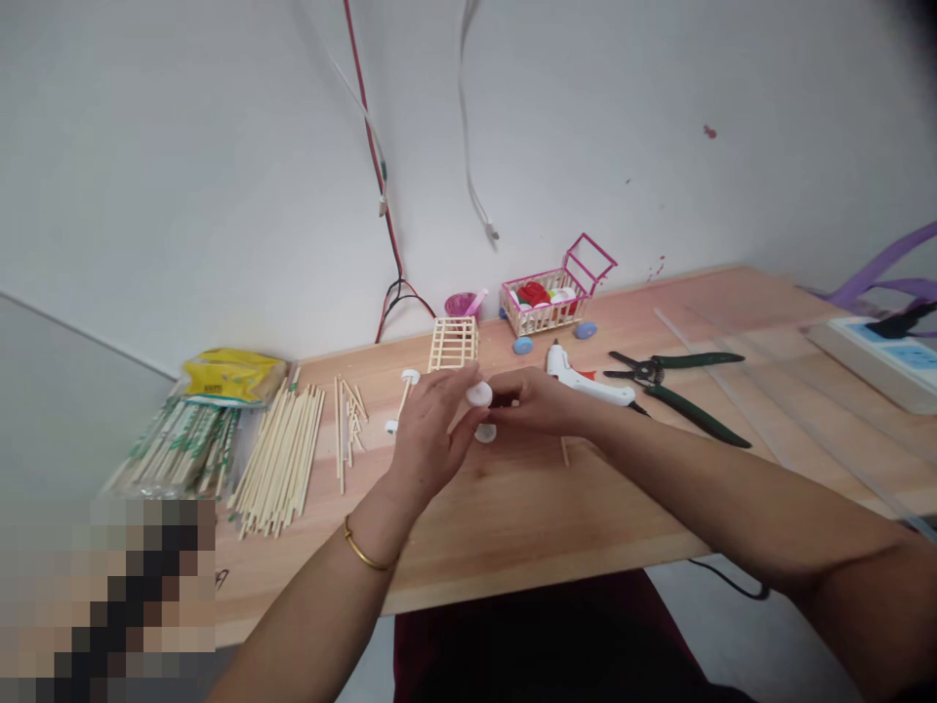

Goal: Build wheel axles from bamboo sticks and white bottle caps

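My left hand [431,430] is closed, with a round white bottle cap [479,394] between its thumb and fingers. Close against the cap's right side, my right hand [538,400] has its fingers pinched together; what they grip is hidden. Just below the fingers a second white cap [485,433] shows; whether it is attached to anything cannot be seen. Left of my left hand lies a short stick with a white cap wheel [411,376] at each end. A small lattice basket of wooden sticks [454,342] stands behind my hands.
Behind stands a pink-edged stick cart [546,303] holding caps. To the right lie a white glue gun [590,379] and green-handled pliers [677,386]. At left are loose sticks [282,459], packaged sticks [183,439] and a yellow packet [232,376]. A power strip [878,356] sits far right.
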`<state>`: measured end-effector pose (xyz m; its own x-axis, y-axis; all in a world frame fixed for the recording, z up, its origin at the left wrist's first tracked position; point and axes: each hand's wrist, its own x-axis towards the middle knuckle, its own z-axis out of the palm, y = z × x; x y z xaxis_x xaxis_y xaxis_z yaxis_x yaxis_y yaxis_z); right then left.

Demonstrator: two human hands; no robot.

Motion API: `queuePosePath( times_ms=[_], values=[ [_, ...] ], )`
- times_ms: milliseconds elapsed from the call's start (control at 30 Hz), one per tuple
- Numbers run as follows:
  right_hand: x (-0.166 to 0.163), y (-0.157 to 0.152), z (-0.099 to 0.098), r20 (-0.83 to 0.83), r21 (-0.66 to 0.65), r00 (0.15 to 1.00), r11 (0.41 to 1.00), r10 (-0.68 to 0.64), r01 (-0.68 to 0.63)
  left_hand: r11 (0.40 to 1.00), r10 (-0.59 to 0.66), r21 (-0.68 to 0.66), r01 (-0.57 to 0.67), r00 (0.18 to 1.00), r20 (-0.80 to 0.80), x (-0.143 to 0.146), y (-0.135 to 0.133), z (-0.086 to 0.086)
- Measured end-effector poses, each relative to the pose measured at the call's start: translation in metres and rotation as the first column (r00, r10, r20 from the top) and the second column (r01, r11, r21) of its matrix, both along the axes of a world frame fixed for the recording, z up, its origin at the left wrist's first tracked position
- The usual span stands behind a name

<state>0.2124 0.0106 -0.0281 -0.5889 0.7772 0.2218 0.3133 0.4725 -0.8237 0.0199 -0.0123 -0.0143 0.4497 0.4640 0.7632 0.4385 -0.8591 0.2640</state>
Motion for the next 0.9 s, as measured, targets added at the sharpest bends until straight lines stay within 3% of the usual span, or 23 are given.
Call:
queuePosePath(
  times_ms=[167, 633, 900],
  values=[
    [0.0005, 0.0007, -0.0003, 0.041, 0.047, 0.999, 0.999, -0.01, 0.008, 0.999, 0.042, -0.028, -0.042, 0.999, 0.0, 0.0001, -0.0012, -0.0012],
    [0.0, 0.0016, 0.0, 0.02, 0.058, 1.0, 0.998, 0.018, -0.019, 0.998, 0.011, 0.056, -0.008, 0.998, -0.065, -0.0018, 0.0023, -0.0007],
    [-0.0009, 0.0013, -0.0023, 0.009, 0.04, 1.0, 0.999, -0.003, 0.003, 0.999, 0.005, 0.034, -0.004, 0.999, -0.036, -0.0009, 0.0016, -0.0004]
  ],
)
